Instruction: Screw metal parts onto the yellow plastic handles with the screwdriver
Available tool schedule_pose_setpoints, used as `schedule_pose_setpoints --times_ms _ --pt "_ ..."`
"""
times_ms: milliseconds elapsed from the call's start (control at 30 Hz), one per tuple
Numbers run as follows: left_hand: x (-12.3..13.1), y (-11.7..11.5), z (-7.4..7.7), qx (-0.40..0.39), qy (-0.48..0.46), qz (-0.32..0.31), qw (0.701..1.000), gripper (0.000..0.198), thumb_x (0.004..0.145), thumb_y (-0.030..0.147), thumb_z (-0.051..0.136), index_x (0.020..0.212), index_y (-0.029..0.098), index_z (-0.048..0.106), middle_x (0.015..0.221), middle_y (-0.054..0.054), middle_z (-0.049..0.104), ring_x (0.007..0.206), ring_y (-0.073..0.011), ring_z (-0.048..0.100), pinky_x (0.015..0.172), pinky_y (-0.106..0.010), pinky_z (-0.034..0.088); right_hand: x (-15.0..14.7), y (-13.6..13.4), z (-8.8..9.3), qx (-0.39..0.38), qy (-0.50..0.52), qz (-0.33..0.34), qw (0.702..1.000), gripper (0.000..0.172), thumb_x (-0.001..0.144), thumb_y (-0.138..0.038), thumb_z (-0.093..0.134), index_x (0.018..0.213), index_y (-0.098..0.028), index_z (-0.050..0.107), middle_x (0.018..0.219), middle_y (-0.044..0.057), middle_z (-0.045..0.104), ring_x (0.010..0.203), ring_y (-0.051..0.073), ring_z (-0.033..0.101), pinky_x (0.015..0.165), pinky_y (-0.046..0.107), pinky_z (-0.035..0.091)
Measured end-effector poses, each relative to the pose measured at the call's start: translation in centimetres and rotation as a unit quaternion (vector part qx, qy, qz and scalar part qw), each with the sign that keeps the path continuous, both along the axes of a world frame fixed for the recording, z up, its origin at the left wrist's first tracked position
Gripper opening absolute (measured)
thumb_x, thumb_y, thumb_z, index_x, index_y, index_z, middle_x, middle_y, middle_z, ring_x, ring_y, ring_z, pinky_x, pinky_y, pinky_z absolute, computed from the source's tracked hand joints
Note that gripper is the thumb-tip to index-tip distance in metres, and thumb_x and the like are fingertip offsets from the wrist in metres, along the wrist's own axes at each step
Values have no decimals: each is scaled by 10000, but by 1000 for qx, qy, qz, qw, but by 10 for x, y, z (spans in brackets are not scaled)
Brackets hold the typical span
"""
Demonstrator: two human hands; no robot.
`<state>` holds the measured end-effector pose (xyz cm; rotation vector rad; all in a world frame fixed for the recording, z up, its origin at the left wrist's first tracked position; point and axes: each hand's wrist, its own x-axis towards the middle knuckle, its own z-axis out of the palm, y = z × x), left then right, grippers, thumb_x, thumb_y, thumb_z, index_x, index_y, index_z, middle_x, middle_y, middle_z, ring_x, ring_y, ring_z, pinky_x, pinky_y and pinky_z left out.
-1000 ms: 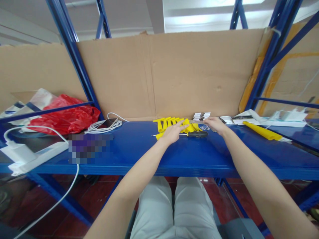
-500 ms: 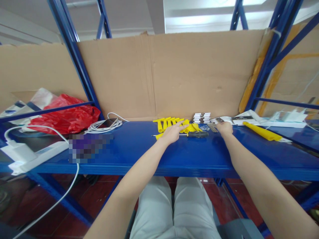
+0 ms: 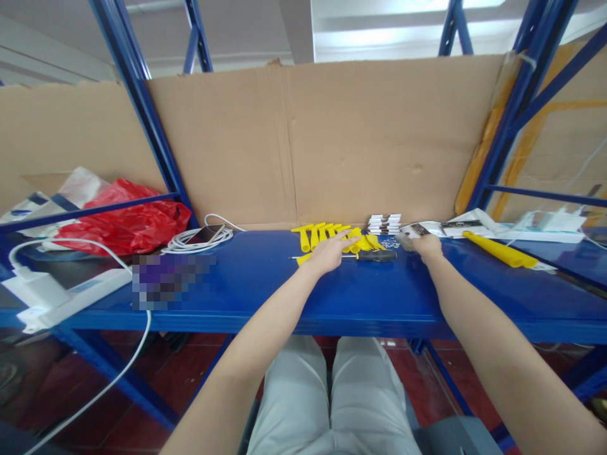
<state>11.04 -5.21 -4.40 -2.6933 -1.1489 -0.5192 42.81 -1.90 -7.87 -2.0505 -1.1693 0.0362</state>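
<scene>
My left hand (image 3: 329, 250) lies on the blue shelf (image 3: 284, 284) with fingers stretched out, fingertips on a row of several yellow plastic handles (image 3: 322, 234). A black-handled screwdriver (image 3: 374, 256) lies just right of it. My right hand (image 3: 427, 245) is closed around a small flat grey piece (image 3: 406, 241), held beside a heap of small silvery screws (image 3: 389, 242). A stack of white and black small parts (image 3: 384, 222) stands behind the screws.
A cardboard sheet (image 3: 332, 139) backs the shelf. At left lie a coiled white cable with a phone (image 3: 202, 236), a red plastic bag (image 3: 121, 221) and a white power strip (image 3: 57, 294). A yellow rod (image 3: 497, 250) and papers (image 3: 469, 224) lie at right. Blue uprights flank the bay.
My right hand moved right from the screw heap, closed on the small grey piece and holds it. My left hand stayed on the yellow handles.
</scene>
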Motion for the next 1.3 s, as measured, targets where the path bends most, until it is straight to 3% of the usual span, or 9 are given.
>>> schedule_pose_setpoints --times_ms 133,300,467,667,800,900,1000,1133,1300 --pt "0 0 -1 1 1 -5 1000 707 921 22 421 1542 355 474 1659 -35 400 1355 -247 587 1085 -399 511 -15 -9 11 -52 61 -68 994 474 854 -341 640 1244 -81 712 1155 281 686 1131 398 642 896 496 494" --pt "0 0 -1 6 1 -9 1000 708 921 22 425 1542 359 472 1653 -36 409 1370 -242 572 1091 -396 505 -29 -15 15 -77 28 -78 994 513 849 -380 653 1263 -79 693 1221 270 672 1187 383 617 972 502 472" --pt "1 -2 0 5 8 -8 1000 689 935 27 403 1542 345 475 1618 -53 456 1362 -236 573 1085 -376 499 -34 -16 11 -36 -72 -80 994 448 862 -325 612 1241 -100 688 1235 244 662 1199 374 609 990 515 474" --pt "2 -5 1 -1 18 -10 1000 685 946 42 383 1552 352 456 1546 -68 517 1234 -233 648 1033 -381 524 -55 -20 19 69 -269 79 957 443 939 -260 439 1310 -95 617 1301 253 635 1231 373 567 988 511 434" --pt "2 -6 0 -5 14 -20 1000 700 943 40 380 1563 360 438 1544 -75 516 1263 -245 630 1048 -400 521 -75 -21 25 136 -354 254 890 505 953 -263 446 1431 -154 568 1450 193 592 1310 345 531 1027 504 423" --pt "3 -4 -2 -6 6 -28 1000 713 933 36 392 1569 355 427 1556 -68 510 1301 -250 605 1064 -406 518 -88 -20 26 158 -385 347 840 534 934 -170 445 1449 -201 583 1483 153 586 1342 318 531 1066 527 414" --pt "3 -1 -5 -4 -8 -32 999 711 921 31 406 1573 315 420 1584 -70 490 1344 -248 572 1104 -417 496 -97 -19 24 146 -402 386 817 597 880 -66 448 1437 -212 609 1435 142 630 1334 298 559 1077 527 416" --pt "4 2 -7 -7 -28 -34 999 652 921 22 394 1542 217 439 1580 -104 501 1413 -217 511 1173 -398 433 -100 -19 24 132 -403 405 810 613 828 -6 470 1384 -184 658 1323 153 700 1286 285 607 1058 486 441" --pt "4 1 -5 -11 -34 -58 998 650 910 5 393 1501 260 482 1562 -73 526 1407 -203 518 1171 -411 440 -98 -19 28 127 -398 400 816 526 848 -7 451 1272 -157 724 1195 160 752 1190 281 658 982 437 480"
